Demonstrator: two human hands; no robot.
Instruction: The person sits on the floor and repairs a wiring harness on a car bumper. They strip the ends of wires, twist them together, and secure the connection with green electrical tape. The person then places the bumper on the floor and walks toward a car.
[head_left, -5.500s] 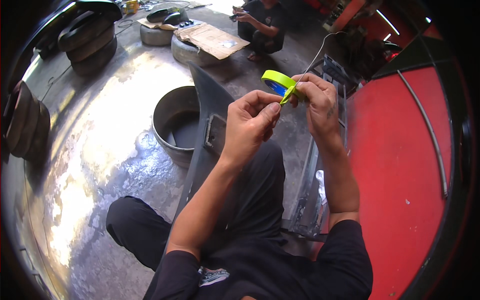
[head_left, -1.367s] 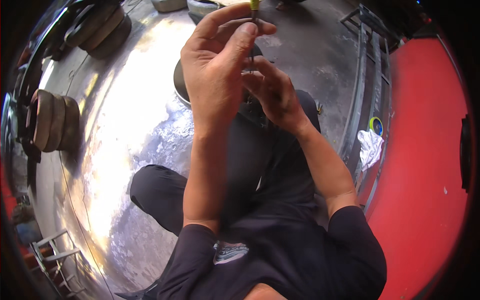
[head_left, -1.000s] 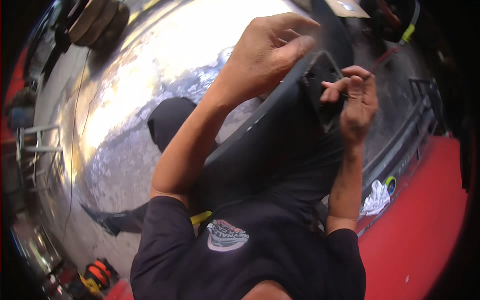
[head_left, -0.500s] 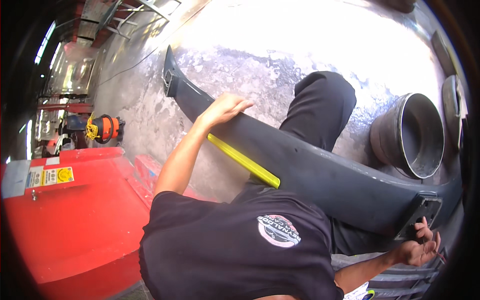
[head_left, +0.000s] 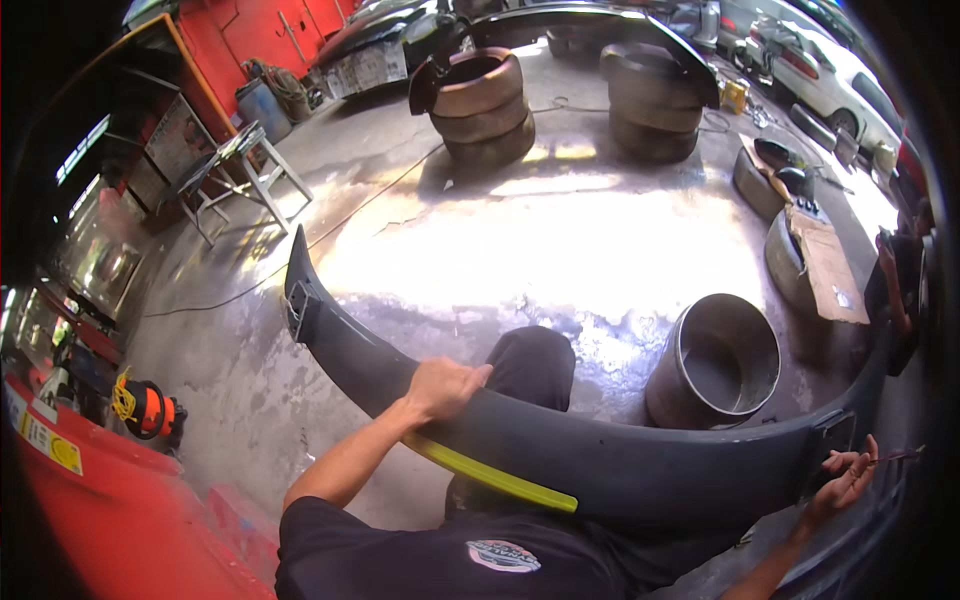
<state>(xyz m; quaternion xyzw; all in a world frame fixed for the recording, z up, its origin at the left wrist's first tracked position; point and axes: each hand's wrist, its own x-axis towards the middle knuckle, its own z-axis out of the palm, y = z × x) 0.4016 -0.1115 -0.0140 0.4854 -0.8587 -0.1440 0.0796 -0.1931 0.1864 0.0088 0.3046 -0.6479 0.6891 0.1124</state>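
A long, curved dark grey car bumper lies across my lap, its pointed end up at the left. My left hand is closed over its upper edge, left of my raised knee. Along the near edge, below that hand, runs a bright yellow-green strip. My right hand is beside the bumper's right end, near a rectangular recess. Its fingers hold a thin, dark reddish stick-like tool that points right; its exact kind is too small to make out.
Just beyond the bumper stands a metal bucket-like drum. A red panel and an orange-black machine with yellow cord are at the left. Farther off are a metal stand, stacked tyres, cardboard and a white car.
My view has tilted up, showing more of the workshop, so the bumper and hands sit lower. My left hand stays on the bumper's edge. My right hand still holds the thin tool, now pointing right.
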